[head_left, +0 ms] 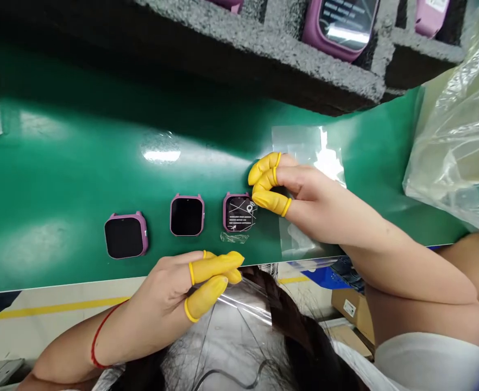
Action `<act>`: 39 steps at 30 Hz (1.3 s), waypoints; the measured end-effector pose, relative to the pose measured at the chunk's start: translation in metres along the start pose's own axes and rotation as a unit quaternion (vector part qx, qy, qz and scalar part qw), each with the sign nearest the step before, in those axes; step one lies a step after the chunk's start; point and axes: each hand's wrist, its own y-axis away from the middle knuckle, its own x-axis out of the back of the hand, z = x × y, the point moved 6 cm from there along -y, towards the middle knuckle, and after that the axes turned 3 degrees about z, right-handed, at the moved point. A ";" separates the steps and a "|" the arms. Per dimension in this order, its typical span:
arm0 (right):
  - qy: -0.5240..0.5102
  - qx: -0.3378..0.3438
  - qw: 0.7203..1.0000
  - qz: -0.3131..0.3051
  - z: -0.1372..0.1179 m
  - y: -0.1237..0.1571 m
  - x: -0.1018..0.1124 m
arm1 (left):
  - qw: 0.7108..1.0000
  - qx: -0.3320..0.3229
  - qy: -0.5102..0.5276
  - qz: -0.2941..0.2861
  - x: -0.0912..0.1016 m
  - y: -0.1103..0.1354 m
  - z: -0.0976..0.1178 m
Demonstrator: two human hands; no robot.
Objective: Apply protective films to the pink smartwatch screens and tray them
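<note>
Three purple smartwatch bodies lie face up in a row on the green table. The left watch and the middle watch have dark screens. White print and lines show over the screen of the right watch. My right hand, in yellow finger cots, is closed at this watch's upper right edge; what its fingertips hold, if anything, is hidden. Nearer the table's front edge, my left hand, also in yellow cots, pinches a clear plastic film that hangs past the edge.
A grey foam tray holding more purple watches spans the back. Clear plastic bags lie under my right forearm, and a small crumpled film sits below the right watch. A large plastic bag stands at right. Cardboard boxes are below the table.
</note>
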 end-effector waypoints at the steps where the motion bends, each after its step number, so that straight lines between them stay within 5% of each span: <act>1: 0.003 0.001 1.000 0.000 0.000 0.000 0.000 | 1.000 0.001 -0.001 0.000 0.000 0.000 -0.001; 39: 0.086 -0.019 0.996 -0.009 0.003 -0.002 -0.002 | 0.998 0.028 -0.053 -0.005 -0.001 -0.004 -0.003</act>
